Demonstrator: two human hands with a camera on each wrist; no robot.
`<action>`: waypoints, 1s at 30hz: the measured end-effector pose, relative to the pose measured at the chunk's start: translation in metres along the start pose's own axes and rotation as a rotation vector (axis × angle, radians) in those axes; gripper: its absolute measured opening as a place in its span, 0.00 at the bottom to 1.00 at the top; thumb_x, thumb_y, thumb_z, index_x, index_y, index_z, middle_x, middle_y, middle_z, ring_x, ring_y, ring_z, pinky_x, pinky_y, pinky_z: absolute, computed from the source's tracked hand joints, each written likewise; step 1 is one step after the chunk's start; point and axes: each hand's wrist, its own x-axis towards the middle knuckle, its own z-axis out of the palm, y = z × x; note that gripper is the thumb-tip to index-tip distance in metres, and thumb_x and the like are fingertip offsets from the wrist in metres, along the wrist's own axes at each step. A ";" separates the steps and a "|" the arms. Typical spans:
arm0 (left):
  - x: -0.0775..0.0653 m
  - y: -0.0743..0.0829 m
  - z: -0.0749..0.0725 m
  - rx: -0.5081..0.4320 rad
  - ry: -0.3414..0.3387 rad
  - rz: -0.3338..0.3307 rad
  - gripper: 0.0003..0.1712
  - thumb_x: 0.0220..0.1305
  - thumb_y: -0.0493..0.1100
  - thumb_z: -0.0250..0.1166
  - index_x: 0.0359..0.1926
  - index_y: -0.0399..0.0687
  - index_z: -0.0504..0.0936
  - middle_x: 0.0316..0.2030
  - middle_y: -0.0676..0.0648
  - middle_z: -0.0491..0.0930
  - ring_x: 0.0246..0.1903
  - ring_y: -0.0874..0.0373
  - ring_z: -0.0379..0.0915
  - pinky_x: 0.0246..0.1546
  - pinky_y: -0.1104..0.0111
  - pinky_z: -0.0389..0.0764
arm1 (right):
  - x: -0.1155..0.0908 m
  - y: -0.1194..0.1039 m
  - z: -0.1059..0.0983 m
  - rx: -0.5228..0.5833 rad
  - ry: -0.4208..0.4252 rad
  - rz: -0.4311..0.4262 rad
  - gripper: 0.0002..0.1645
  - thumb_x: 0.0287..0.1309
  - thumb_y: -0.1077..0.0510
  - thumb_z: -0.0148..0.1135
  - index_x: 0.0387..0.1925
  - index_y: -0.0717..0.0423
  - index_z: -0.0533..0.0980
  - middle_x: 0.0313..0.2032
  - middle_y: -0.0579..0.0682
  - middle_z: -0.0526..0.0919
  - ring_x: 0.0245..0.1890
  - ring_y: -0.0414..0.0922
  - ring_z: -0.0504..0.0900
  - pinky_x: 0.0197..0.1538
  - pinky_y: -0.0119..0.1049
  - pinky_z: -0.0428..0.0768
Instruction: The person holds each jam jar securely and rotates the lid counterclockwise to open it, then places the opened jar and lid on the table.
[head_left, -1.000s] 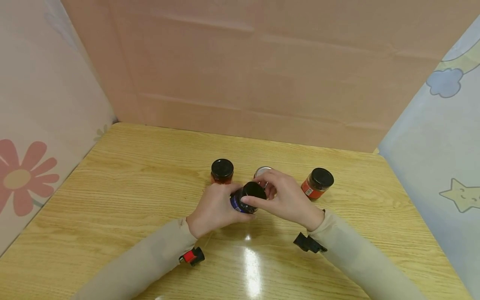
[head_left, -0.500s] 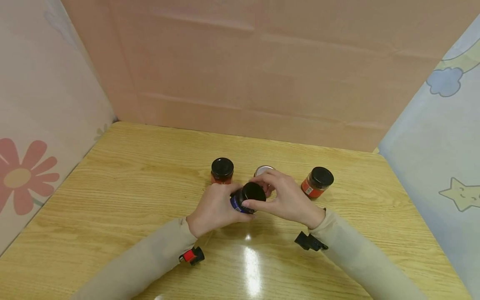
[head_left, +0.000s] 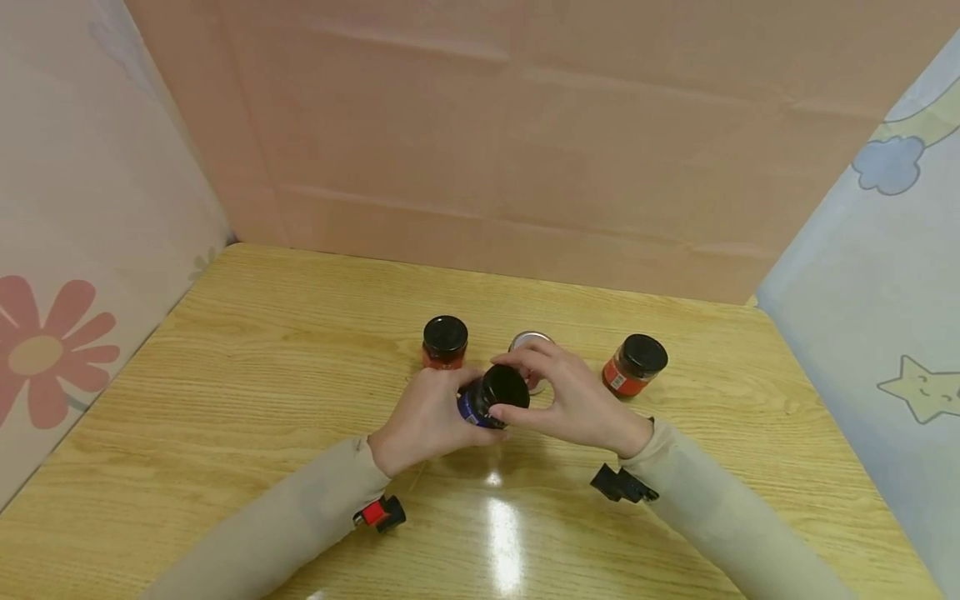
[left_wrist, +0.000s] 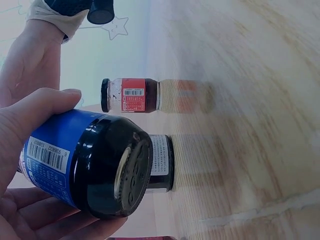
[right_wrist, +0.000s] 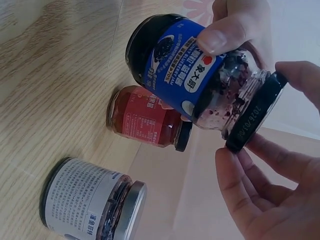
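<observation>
A blueberry jam jar (right_wrist: 175, 65) with a blue label is held tilted above the table, its base off the wood. My left hand (head_left: 431, 417) grips it round the body, thumb on one side and fingers on the other, as the left wrist view confirms. At its black lid (right_wrist: 257, 112) is my right hand (head_left: 573, 404), pinching the rim between thumb and fingertips. The lid sits on the jar's mouth. Just behind the hands stands a white-labelled jar (right_wrist: 82, 200) with a silver lid, partly covered by the right fingers in the head view.
Behind the left hand stands a red-labelled jar (head_left: 446, 337) with a black lid. Another red-labelled jar (head_left: 633, 367) is to the right, beyond the right wrist. All rest on a wooden table (head_left: 315, 325), backed by a pinkish-brown panel (head_left: 495, 150) and patterned side walls.
The jar and my left hand have shifted very slightly left. My right fingers have moved a little on the lid, the index finger reaching farther left. The standing jars stay put.
</observation>
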 end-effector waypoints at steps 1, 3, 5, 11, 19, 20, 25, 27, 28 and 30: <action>0.000 0.000 0.000 -0.004 0.000 0.002 0.27 0.40 0.51 0.79 0.43 0.46 0.83 0.32 0.52 0.84 0.29 0.64 0.79 0.30 0.74 0.77 | 0.000 0.000 0.000 0.004 0.000 -0.011 0.28 0.51 0.48 0.72 0.54 0.50 0.77 0.43 0.43 0.76 0.38 0.36 0.76 0.39 0.31 0.79; 0.000 -0.001 0.000 -0.015 -0.003 -0.001 0.26 0.40 0.51 0.78 0.42 0.46 0.83 0.32 0.52 0.84 0.29 0.64 0.79 0.31 0.74 0.77 | -0.001 0.001 0.000 0.013 0.003 -0.030 0.28 0.52 0.48 0.71 0.55 0.50 0.76 0.44 0.44 0.76 0.39 0.37 0.76 0.40 0.31 0.79; 0.001 -0.002 0.000 -0.024 -0.007 -0.013 0.27 0.41 0.52 0.78 0.42 0.46 0.83 0.33 0.52 0.85 0.30 0.64 0.79 0.31 0.74 0.77 | -0.002 0.002 0.000 0.026 0.008 -0.049 0.29 0.52 0.50 0.71 0.56 0.50 0.76 0.45 0.44 0.75 0.40 0.37 0.76 0.41 0.32 0.79; 0.001 -0.001 -0.001 -0.042 -0.012 -0.050 0.27 0.41 0.51 0.78 0.43 0.45 0.83 0.34 0.51 0.85 0.31 0.64 0.79 0.33 0.74 0.77 | -0.003 0.005 -0.001 0.076 0.023 -0.065 0.29 0.53 0.53 0.71 0.57 0.51 0.75 0.49 0.46 0.75 0.43 0.39 0.77 0.43 0.33 0.80; -0.001 -0.003 -0.002 -0.090 -0.008 -0.112 0.31 0.42 0.51 0.79 0.48 0.42 0.82 0.40 0.48 0.85 0.38 0.60 0.82 0.39 0.68 0.81 | -0.006 0.005 -0.001 0.104 0.060 -0.031 0.31 0.52 0.55 0.71 0.59 0.52 0.73 0.52 0.47 0.76 0.44 0.40 0.78 0.43 0.34 0.81; -0.001 -0.003 -0.002 -0.096 -0.006 -0.117 0.32 0.42 0.51 0.79 0.48 0.42 0.82 0.40 0.48 0.85 0.38 0.60 0.82 0.39 0.67 0.81 | -0.006 0.005 -0.001 0.104 0.066 -0.032 0.31 0.52 0.55 0.71 0.59 0.52 0.73 0.52 0.47 0.77 0.44 0.40 0.78 0.43 0.35 0.81; -0.002 -0.005 -0.002 -0.102 0.009 -0.135 0.32 0.40 0.53 0.79 0.47 0.44 0.82 0.39 0.50 0.85 0.37 0.61 0.81 0.39 0.67 0.81 | -0.007 0.006 -0.001 0.096 0.102 -0.047 0.32 0.51 0.57 0.72 0.59 0.52 0.73 0.52 0.47 0.78 0.43 0.40 0.79 0.43 0.36 0.81; -0.003 -0.005 -0.002 -0.102 0.017 -0.143 0.32 0.40 0.52 0.79 0.47 0.44 0.82 0.38 0.50 0.85 0.37 0.61 0.80 0.39 0.67 0.80 | -0.008 0.007 -0.001 0.110 0.110 -0.043 0.32 0.51 0.58 0.72 0.59 0.52 0.73 0.52 0.47 0.78 0.43 0.40 0.80 0.43 0.35 0.81; -0.004 -0.006 -0.002 -0.102 0.020 -0.144 0.32 0.40 0.52 0.79 0.46 0.43 0.82 0.38 0.50 0.85 0.36 0.61 0.80 0.38 0.67 0.80 | -0.009 0.007 -0.001 0.124 0.115 -0.038 0.32 0.51 0.58 0.72 0.59 0.52 0.73 0.52 0.48 0.78 0.43 0.41 0.80 0.43 0.36 0.81; -0.005 -0.006 -0.001 -0.102 0.030 -0.149 0.32 0.40 0.52 0.80 0.46 0.43 0.82 0.37 0.50 0.85 0.36 0.61 0.80 0.37 0.67 0.80 | -0.011 0.008 -0.001 0.154 0.122 -0.021 0.32 0.52 0.59 0.71 0.59 0.53 0.72 0.51 0.48 0.78 0.43 0.42 0.80 0.45 0.35 0.81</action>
